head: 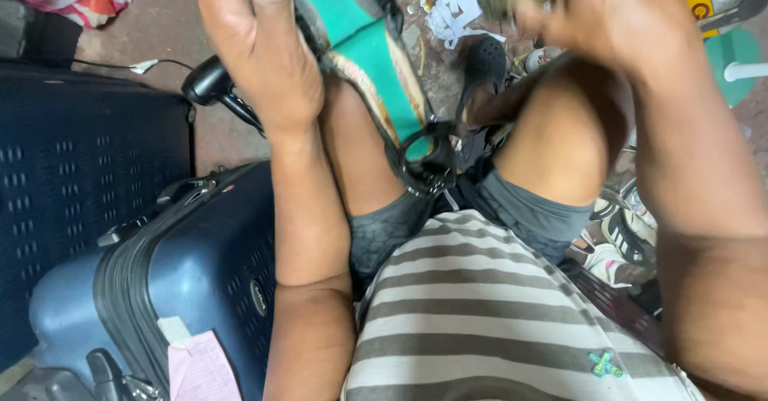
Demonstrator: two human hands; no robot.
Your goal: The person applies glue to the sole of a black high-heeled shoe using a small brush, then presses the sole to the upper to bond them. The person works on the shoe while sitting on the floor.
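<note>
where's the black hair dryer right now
In the head view the black hair dryer lies on the floor at upper left, just left of the person's left hand, between the dark perforated bench and the blue hard-shell suitcase.

Grey-and-white striped shirt (pixel 480 313), small green badge (pixel 606 363), dark grey shorts (pixel 528 209), bare forearms

Cluttered repair workshop: suitcases (pixel 192 281), worn shoes (pixel 485 65), scraps on floor.

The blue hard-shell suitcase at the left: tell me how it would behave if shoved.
The blue suitcase has a rigid-looking ribbed shell, so it probably stays stiff rather than sagging. It lies tilted against other luggage, so a shove may slide or tip it. Its weight cannot be judged; the contents are hidden.
</note>
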